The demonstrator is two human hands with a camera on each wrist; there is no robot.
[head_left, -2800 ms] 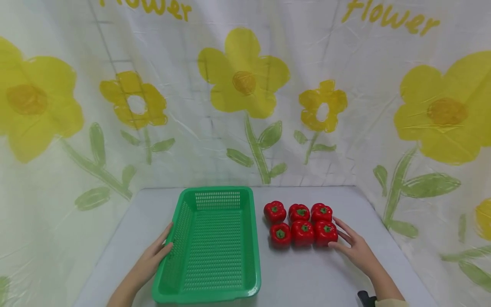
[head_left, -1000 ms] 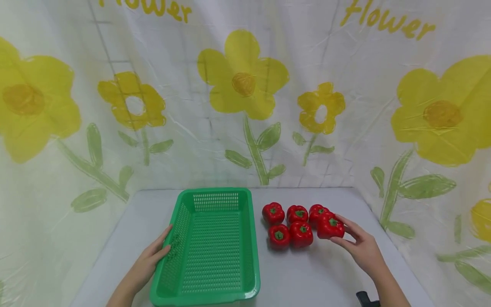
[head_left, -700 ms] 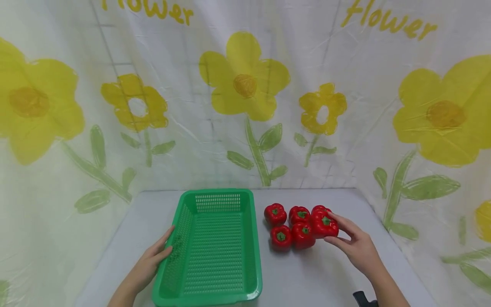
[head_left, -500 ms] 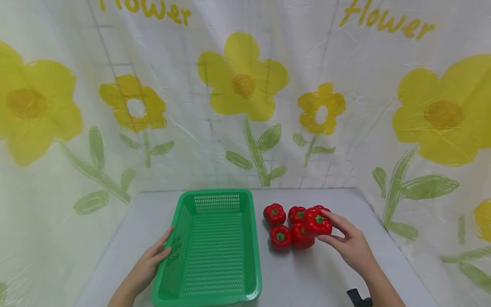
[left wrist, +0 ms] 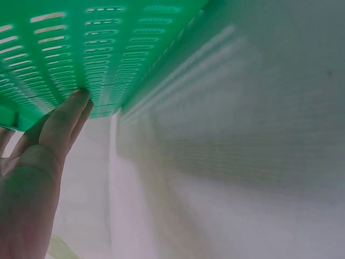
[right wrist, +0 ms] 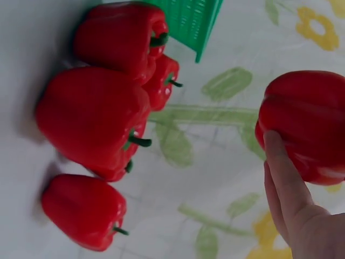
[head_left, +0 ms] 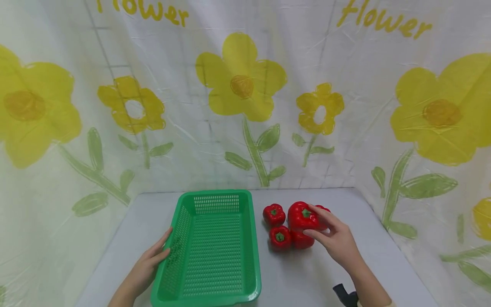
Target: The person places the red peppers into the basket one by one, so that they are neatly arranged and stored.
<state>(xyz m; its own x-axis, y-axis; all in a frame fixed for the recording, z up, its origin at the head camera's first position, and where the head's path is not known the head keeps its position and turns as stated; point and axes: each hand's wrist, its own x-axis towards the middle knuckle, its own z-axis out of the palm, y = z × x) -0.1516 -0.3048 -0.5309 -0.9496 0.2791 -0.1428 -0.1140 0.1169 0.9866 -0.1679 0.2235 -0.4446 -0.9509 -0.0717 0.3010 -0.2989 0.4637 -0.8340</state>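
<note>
A green plastic basket with slotted walls stands on the white table. My left hand holds its left side, the thumb at the rim and the fingers against the outside of the slotted wall. My right hand grips a red bell pepper between thumb and fingers, raised above the other peppers. In the right wrist view the held pepper is apart from the rest. Several red bell peppers sit on the table right of the basket, some partly hidden behind the raised one.
The white table ends at a pale curtain printed with yellow flowers, which hangs at the back and both sides. A black strap or device shows at my right wrist.
My right hand has taken hold of the front right bell pepper, lifted it, and carried it leftward over the group. The left hand and the basket have stayed in place.
</note>
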